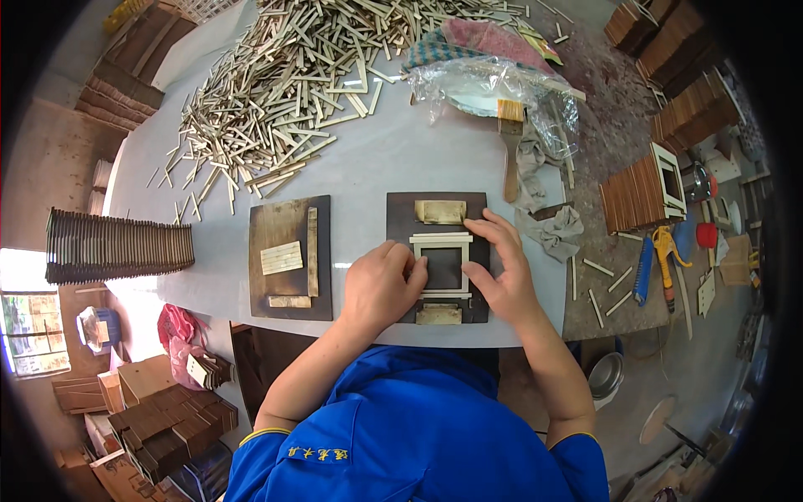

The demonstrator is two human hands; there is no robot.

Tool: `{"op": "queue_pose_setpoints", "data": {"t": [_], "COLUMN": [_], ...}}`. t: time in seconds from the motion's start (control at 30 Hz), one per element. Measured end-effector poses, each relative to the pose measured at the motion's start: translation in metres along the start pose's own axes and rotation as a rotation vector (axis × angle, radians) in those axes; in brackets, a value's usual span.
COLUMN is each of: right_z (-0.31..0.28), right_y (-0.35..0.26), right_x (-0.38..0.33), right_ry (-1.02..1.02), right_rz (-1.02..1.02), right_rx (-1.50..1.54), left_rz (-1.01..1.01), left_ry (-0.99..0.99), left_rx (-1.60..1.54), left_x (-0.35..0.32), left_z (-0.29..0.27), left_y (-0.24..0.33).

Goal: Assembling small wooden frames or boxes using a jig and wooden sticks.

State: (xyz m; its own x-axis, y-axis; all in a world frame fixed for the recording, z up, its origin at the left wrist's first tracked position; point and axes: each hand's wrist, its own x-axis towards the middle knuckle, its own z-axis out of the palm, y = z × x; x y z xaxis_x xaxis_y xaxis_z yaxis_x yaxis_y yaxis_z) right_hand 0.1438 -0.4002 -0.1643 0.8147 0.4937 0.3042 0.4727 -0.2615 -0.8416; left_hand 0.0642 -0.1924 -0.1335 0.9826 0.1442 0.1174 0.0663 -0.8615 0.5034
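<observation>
A small pale wooden frame (441,239) made of thin strips lies on a dark board (401,207) in front of me. Wood blocks (440,212) sit on the board above and below the frame. My left hand (381,284) is closed, its curled fingers and thumb on the frame's left side strip. My right hand (506,272) has thumb and fingers apart; the thumb tip touches the frame's right side and the forefinger reaches the upper block's corner. Left of them, a second dark board (324,251) carries wood bars and a pale slatted piece (281,258).
A big heap of thin wood sticks (276,109) covers the table's far left. A brush (510,151), clear plastic film (552,109) and rags (556,230) lie at the right. Thin brown panels (117,247) stand in a row at the left edge; more stacks (631,197) stand right.
</observation>
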Motion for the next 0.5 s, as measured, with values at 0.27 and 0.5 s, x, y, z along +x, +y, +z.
{"op": "queue_pose_setpoints", "data": {"t": [0.27, 0.5], "right_z": [-0.032, -0.097], "right_y": [-0.004, -0.021], "right_x": [0.003, 0.017], "right_ry": [0.175, 0.334], "right_rz": [-0.048, -0.222], "right_rx": [-0.012, -0.702], "left_rz": [0.254, 0.265], "left_ry": [0.351, 0.382], "left_rx": [-0.084, -0.098], "left_x": [0.005, 0.008], "left_z": [-0.011, -0.025], "left_y": [-0.009, -0.014]}}
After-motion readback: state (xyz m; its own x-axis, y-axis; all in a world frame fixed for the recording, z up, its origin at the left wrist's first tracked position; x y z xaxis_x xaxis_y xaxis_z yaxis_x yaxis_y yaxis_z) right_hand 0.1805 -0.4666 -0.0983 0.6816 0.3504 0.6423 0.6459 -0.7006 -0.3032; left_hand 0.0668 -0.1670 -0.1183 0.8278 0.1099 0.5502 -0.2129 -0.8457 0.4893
